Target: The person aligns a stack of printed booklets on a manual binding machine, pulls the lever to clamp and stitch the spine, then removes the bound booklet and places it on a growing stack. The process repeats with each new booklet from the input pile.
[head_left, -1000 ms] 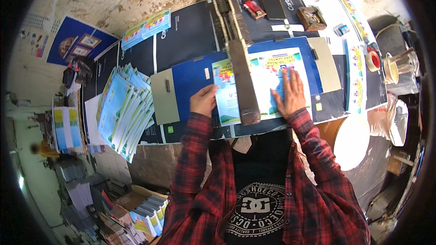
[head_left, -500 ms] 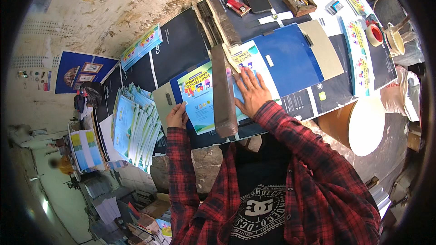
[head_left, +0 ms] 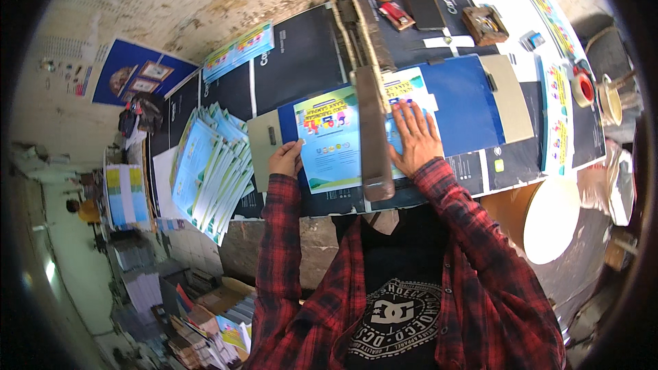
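Note:
A printed booklet cover sheet [head_left: 329, 154], light blue with colourful lettering, lies flat under a long brown bar [head_left: 374, 144] that crosses it from far to near. At the sheet's left edge, my left hand [head_left: 286, 159] has its fingers pressed together, the thumb and forefinger on the paper's margin. My right hand [head_left: 417, 138] lies flat on the part right of the bar, fingers stretched out and slightly spread. Beneath the sheet is a blue board [head_left: 466, 106] with grey-beige panels at both ends. The strip of paper directly below the bar is hidden.
A fanned pile of printed sheets [head_left: 212, 171] stands at the left, with another stack [head_left: 240, 51] behind it. Farther back are a phone [head_left: 423, 7], a red lighter pack [head_left: 397, 15] and a small wooden box [head_left: 485, 24]. Tape rolls [head_left: 582, 89] and a round stool [head_left: 552, 223] are at right.
The whole view has shifted, carrying the table to the right in the picture. The sheet lies straighter beneath the bar, with slightly more showing left of it. Both hands stay at the sheet.

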`<state>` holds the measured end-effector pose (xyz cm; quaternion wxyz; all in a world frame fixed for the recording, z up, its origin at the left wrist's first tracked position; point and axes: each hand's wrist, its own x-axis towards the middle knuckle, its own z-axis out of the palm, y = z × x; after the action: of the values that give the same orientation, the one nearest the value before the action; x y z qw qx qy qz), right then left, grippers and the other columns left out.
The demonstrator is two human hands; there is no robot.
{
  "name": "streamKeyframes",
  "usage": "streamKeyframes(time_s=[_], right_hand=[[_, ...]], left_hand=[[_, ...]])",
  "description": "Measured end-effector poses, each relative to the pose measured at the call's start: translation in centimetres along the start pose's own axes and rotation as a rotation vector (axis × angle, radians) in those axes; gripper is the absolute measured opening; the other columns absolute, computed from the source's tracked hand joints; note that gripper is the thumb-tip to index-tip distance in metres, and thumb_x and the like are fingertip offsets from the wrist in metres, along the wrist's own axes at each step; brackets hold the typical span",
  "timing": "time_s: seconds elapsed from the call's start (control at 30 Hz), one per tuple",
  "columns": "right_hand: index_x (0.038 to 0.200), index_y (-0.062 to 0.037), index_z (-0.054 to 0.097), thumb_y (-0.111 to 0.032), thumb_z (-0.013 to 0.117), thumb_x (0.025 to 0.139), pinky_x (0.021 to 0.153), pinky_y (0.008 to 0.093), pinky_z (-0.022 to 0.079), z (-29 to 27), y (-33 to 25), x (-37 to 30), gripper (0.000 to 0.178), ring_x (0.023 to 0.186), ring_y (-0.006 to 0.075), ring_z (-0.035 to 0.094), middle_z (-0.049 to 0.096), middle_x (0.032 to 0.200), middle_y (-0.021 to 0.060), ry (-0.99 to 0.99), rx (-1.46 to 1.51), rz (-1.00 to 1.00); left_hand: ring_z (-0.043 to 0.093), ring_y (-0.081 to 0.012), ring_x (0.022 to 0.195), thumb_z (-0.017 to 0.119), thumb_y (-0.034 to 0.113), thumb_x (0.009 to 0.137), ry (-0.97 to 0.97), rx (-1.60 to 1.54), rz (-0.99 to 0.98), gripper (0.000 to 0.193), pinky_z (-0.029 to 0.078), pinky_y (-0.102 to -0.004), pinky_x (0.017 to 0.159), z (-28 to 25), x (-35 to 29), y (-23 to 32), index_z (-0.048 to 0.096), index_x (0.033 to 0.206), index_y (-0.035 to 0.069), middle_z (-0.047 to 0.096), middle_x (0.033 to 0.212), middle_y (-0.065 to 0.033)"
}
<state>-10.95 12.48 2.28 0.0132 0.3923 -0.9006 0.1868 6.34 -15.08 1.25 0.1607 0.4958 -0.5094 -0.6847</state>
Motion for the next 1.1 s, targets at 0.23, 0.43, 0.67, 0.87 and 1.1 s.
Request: streamKeyframes(time_s=[0.23,0.43,0.67,0.87,1.1], right_hand=[[0.153,-0.0106,0.029,-0.044,0.060,0.086,0.119,0.0494,0.019,1.2,0.3,0.2,0.081,0.148,0.0297,0.023,0.025,0.160,0.0106,-0.052,-0.053,0.000],[0.156,-0.0127,0.020,-0.034,0.054,0.091,0.119,0.0484,0.019,2.2,0.8,-0.2,0.076,0.149,0.0289,0.020,0.022,0.162,0.0079,-0.058,-0.201,-0.047],[0.148,-0.0070,0.040,-0.044,0.055,0.095,0.117,0.0453,0.026,4.2,5.4,0.7,0.066,0.144,0.0281,0.033,0.033,0.157,0.0113,0.016,0.170,-0.149],[0.132,0.0040,0.054,-0.034,0.057,0.098,0.098,0.0398,0.045,-17.9,-6.7,6.4,0.051,0.119,0.0355,0.059,0.057,0.131,0.0282,0.185,0.579,-0.060],[0.136,0.0069,0.047,-0.061,0.060,0.087,0.094,0.0476,0.051,-15.3,-11.0,6.3,0.084,0.117,0.0418,0.059,0.056,0.128,0.0307,-0.145,0.085,-0.159]], left_hand=[[0.064,-0.0121,0.067,0.079,0.011,0.083,0.029,-0.036,-0.015,0.024,0.055,-0.0245,0.061,-0.1,0.5,-0.3,0.061,0.097,0.003,0.067,0.085,-0.0043],[0.057,-0.0331,0.116,0.069,0.026,0.089,0.176,0.681,1.077,0.048,0.044,-0.0534,0.099,3.8,-4.8,0.3,0.054,0.125,-0.002,0.059,0.124,-0.0167],[0.021,-0.0354,0.148,0.047,0.055,0.095,-0.075,1.282,0.996,0.075,0.017,-0.0615,0.115,9.3,-6.9,-5.4,0.036,0.148,0.003,0.026,0.160,-0.0126],[0.024,-0.0338,0.147,0.046,0.054,0.096,-0.037,1.232,0.997,0.073,0.017,-0.0599,0.115,9.2,-7.1,-5.3,0.037,0.148,0.005,0.028,0.159,-0.0109],[0.025,-0.0310,0.147,0.044,0.056,0.096,-0.036,1.248,0.966,0.072,0.016,-0.0565,0.116,9.3,-6.9,-5.5,0.040,0.147,0.005,0.030,0.159,-0.0096]])
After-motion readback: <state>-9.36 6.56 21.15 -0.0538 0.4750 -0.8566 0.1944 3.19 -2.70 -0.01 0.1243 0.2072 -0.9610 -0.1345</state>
